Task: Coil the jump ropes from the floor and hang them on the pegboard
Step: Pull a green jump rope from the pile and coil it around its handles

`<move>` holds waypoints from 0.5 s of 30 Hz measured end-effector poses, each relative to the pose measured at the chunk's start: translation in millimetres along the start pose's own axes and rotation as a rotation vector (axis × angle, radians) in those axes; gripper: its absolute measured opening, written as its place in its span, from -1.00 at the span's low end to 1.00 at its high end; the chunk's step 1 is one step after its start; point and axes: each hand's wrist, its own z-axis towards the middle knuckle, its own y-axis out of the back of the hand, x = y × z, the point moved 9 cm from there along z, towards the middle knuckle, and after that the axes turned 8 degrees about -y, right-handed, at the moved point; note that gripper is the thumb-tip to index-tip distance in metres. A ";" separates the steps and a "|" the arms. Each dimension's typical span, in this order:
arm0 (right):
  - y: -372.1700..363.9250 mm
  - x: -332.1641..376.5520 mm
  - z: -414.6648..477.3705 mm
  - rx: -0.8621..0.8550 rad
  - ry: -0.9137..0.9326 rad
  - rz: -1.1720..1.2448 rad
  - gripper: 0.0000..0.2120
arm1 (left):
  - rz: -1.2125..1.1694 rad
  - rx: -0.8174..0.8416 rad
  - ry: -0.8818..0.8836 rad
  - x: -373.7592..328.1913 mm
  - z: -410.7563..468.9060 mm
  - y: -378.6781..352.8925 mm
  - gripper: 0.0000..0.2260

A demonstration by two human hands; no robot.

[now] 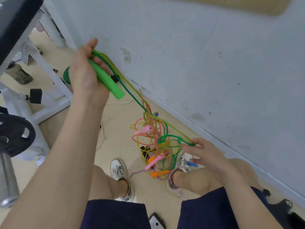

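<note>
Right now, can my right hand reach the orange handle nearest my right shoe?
Probably yes: the orange handle lies exposed near the right hand, though that hand pinches the green cord.

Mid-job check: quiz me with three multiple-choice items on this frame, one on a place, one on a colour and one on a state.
1. Where does the pile of jump ropes lie?
A. On the floor by the person's shoes, near the wall
B. On a table
C. Hung on a hook

2. What colour is the handle that the left hand grips?
A. Pink
B. Green
C. Orange

3. What is the right hand doing?
A. Hanging idle, fingers relaxed
B. Pinching the green rope
C. Resting flat on a knee

Answers:
1 A, the tangle sits on the floor between the shoes, close to the wall.
2 B, the foam handle sticking out of the fist is bright green.
3 B, its fingertips close on the green rope, which runs up to the left hand.
</note>
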 end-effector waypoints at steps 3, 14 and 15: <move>9.4 17.0 -4.2 0.002 0.044 0.059 -0.89 | 0.554 0.101 0.000 24.1 -1.8 27.0 -0.78; -10.2 116.6 -20.0 0.021 0.309 -0.025 -0.64 | 1.062 0.693 0.045 117.7 -125.0 45.4 -0.65; -12.9 118.0 -19.3 0.036 0.301 0.026 -0.65 | 1.093 0.864 0.042 132.3 -152.8 29.9 -0.62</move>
